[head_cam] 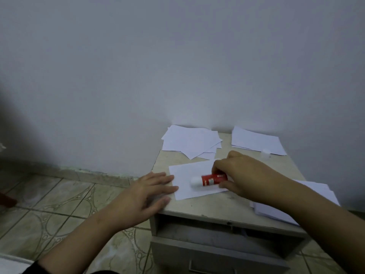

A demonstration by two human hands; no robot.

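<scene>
A single white sheet of paper (189, 175) lies flat near the front left of a small beige cabinet top (233, 202). My right hand (243, 171) grips a red glue stick (212, 179) lying sideways, its white tip pointing left and down onto the sheet. My left hand (146, 192) lies flat with straight fingers, its fingertips pressing the sheet's left edge at the cabinet's left corner.
A fanned pile of white sheets (191, 141) sits at the back left, another pile (256, 141) at the back right, a third (292, 204) under my right forearm. A clear glue cap (264, 154) stands near the back right pile. A drawer (213, 252) hangs slightly open below. Tiled floor lies to the left.
</scene>
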